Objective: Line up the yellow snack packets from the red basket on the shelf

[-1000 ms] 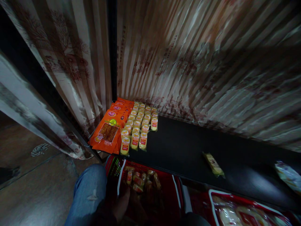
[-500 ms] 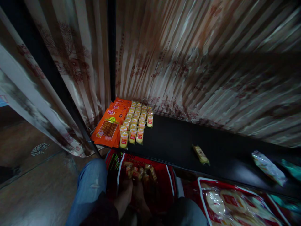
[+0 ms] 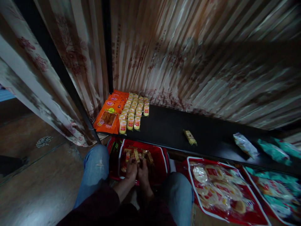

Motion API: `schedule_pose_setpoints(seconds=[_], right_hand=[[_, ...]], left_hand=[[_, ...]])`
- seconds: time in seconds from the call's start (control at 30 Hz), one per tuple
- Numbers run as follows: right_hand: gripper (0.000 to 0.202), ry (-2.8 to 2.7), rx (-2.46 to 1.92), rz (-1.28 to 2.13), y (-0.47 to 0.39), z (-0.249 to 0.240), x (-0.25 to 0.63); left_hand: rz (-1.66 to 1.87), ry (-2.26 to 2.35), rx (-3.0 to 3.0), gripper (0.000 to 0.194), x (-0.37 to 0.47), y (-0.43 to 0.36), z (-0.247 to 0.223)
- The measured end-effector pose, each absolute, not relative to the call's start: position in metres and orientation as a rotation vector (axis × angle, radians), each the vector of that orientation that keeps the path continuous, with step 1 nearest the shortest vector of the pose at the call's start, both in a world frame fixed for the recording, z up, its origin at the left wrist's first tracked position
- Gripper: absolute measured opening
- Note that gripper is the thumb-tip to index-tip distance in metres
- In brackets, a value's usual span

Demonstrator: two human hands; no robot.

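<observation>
My left hand (image 3: 131, 172) and my right hand (image 3: 143, 173) are close together over a red basket (image 3: 158, 171) with a white-edged rim. Between their fingertips a small wrapped snack (image 3: 136, 155), yellowish in clear film, stands upright. Both hands are closed on it, though the fingers are partly hidden. More such packets (image 3: 149, 157) lie in the basket around and beyond my hands. On the black shelf (image 3: 162, 122) above, rows of wrapped yellow snacks (image 3: 130, 123) stand beside overlapping orange snack bags (image 3: 107, 117).
A lone wrapped snack (image 3: 190, 137) lies mid-shelf, with a pale packet (image 3: 245, 146) and teal packets (image 3: 274, 151) farther right. Another basket (image 3: 225, 216) holds round wrapped items; a third basket (image 3: 258, 194) has teal packs. Curtains (image 3: 188, 62) hang behind, and a dark post (image 3: 107, 47) stands left.
The view has shifted, so the shelf goods sit higher and further left. My hands have come up from lower in the basket, and a wrapped snack now shows between the fingertips.
</observation>
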State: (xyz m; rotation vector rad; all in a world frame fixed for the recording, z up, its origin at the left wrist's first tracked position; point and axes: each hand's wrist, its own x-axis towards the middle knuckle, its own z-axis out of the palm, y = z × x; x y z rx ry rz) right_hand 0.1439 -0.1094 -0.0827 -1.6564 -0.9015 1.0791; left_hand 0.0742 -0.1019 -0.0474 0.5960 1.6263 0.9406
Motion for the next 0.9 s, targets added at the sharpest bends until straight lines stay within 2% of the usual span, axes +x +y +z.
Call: schedule_pose_setpoints(seconds=[0.33, 0.7, 0.9], right_hand=[[0.049, -0.757, -1.628, 1.052, -0.112, -0.05, 0.15], [0.044, -0.417, -1.487, 1.201, -0.11, -0.012, 0.147], [0.043, -0.471, -1.448, 1.245, -0.105, 0.003, 0.147]], left_hand=[[0.979, 1.615, 0.816, 0.025, 0.071, -0.108, -0.025], [1.01, 1.576, 0.976, 0.03, 0.071, -0.107, 0.002], [1.036, 1.476, 0.883, 0.03, 0.067, -0.098, 0.014]])
